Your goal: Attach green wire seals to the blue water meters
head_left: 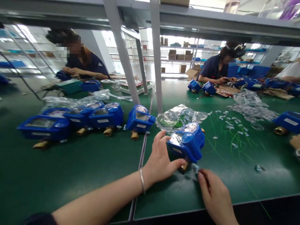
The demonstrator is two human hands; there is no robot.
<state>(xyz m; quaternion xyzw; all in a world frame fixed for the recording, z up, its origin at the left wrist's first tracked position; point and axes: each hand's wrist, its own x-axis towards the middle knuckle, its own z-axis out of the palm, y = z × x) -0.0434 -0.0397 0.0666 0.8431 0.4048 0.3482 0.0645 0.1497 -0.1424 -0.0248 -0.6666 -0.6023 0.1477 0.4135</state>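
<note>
My left hand (161,157) grips a blue water meter (187,142) with a brass fitting, resting on the green table (93,168) in front of me. My right hand (214,193) pinches a small clear seal piece (195,168) right at the meter's brass end. Several thin green wires and small clear seal pieces (231,125) lie scattered to the right of the meter. A crumpled clear plastic bag (179,117) with green wires inside lies just behind it.
A row of several blue meters (93,118) stands to the left. One more blue meter (287,122) sits at the far right. Grey shelf posts (157,62) rise mid-table. Two people in dark blue work across the table, with more meters and plastic bags near them.
</note>
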